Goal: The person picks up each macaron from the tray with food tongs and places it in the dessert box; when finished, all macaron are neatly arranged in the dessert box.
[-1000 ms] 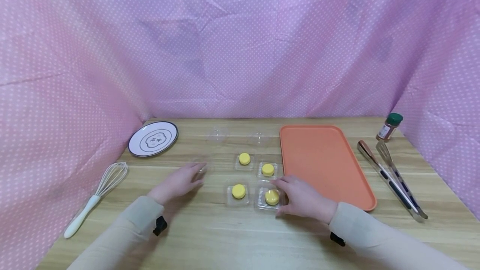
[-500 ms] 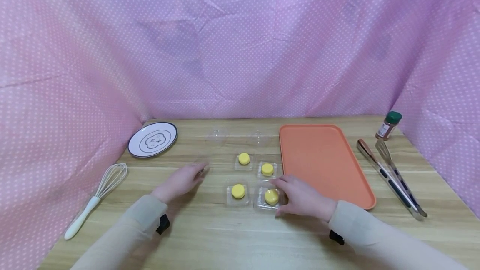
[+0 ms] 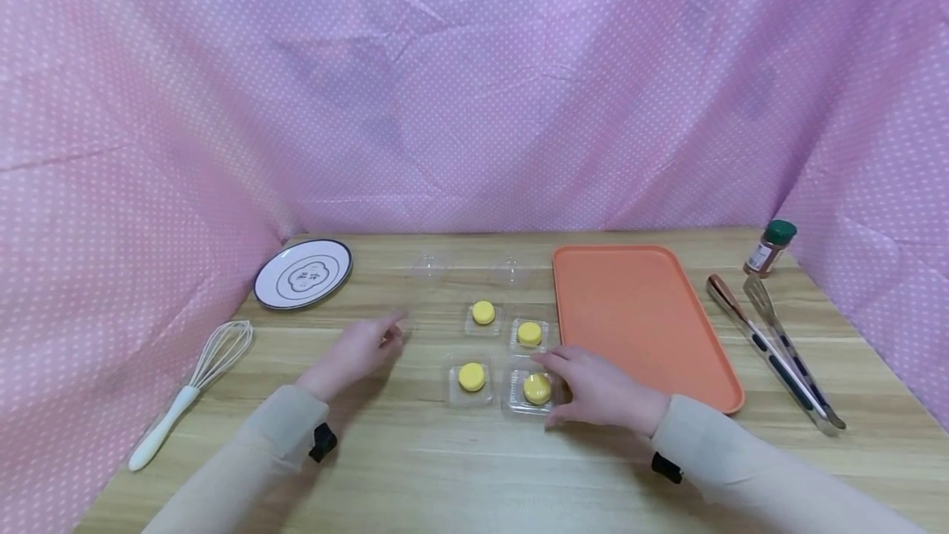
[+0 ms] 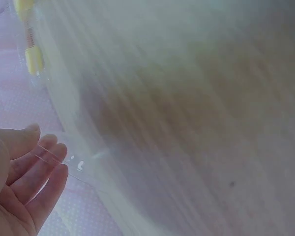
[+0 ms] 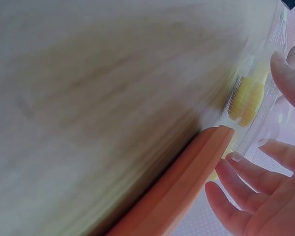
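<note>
In the head view several round yellow cakes [image 3: 483, 312] sit in small clear plastic trays at mid-table. My left hand [image 3: 362, 354], to their left, pinches a thin clear plastic lid [image 4: 78, 164] between thumb and fingers; its edge shows in the left wrist view. My right hand [image 3: 604, 390] holds the sides of the front-right clear plastic box [image 3: 516, 402], thumb at the near side and fingers at the far side. That box appears covered, with a yellow cake [image 5: 247, 101] inside. Two more clear lids [image 3: 511, 272] lie at the back.
An orange tray [image 3: 641, 320] lies right of the boxes, close to my right hand. Beyond it are metal tongs [image 3: 778, 353] and a green-capped spice jar [image 3: 769, 250]. At left are a white plate [image 3: 282, 291] and a whisk [image 3: 194, 381].
My left hand has lifted slightly and its fingers have shifted on the clear lid, staying left of the boxes. The right hand keeps its place at the front-right box.
</note>
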`<state>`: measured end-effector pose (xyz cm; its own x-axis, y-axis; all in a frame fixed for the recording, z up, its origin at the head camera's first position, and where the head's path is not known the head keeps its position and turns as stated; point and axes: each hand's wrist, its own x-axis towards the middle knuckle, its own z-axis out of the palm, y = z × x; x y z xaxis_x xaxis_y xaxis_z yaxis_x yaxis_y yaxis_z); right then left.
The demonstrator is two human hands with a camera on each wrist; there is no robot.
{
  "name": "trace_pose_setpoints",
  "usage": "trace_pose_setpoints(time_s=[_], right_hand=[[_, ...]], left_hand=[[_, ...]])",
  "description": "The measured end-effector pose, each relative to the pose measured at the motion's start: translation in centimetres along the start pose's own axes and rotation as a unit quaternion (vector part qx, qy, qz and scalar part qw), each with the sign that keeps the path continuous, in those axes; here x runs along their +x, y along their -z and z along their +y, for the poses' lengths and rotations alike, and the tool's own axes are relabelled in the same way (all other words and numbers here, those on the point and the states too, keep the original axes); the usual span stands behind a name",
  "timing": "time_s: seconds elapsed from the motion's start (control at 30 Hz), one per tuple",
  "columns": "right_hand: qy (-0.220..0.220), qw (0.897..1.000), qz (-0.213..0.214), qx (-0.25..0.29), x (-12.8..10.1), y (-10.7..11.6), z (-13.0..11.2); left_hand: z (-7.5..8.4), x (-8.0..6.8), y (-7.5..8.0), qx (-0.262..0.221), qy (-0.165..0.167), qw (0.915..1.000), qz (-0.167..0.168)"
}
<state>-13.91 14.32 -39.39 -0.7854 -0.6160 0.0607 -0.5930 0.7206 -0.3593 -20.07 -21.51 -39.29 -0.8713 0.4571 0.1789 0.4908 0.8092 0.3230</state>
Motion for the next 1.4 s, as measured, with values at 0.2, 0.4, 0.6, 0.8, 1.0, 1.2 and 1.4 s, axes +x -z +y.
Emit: trace_pose_setpoints(time_s=[0.2,0.4,0.6,0.8,1.0,1.2,1.4], right_hand=[[0.017,1.0,0.012,0.002,0.0,-0.1,0.3],[0.022,1.0,0.012,0.002,-0.1,-0.1,0.3],[0.019,1.0,0.012,0.019,-0.1,0.0,0.4],[0.007,0.999,0.017,0.04,-0.2,0.4,0.3],[0.008,0.998,0.044,0.036,-0.2,0.9,0.5],[0.006,0.996,0.077,0.035,-0.1,1.4,0.6],[-0.019,0.995,0.088,0.044,0.2,1.9,0.6]], left_hand=[[0.2,0.2,0.6,-0.015,0.008,0.9994,0.031],[0.5,0.4,1.3,-0.007,0.011,0.9978,0.065],[0.5,0.4,1.8,-0.008,0.023,0.9971,0.072],[0.8,0.4,2.2,-0.026,0.032,0.9956,0.084],[1.7,0.7,2.3,-0.069,0.039,0.9926,0.092],[3.1,1.4,1.8,-0.117,0.038,0.9878,0.094],[4.7,2.4,1.3,-0.154,0.039,0.983,0.092]])
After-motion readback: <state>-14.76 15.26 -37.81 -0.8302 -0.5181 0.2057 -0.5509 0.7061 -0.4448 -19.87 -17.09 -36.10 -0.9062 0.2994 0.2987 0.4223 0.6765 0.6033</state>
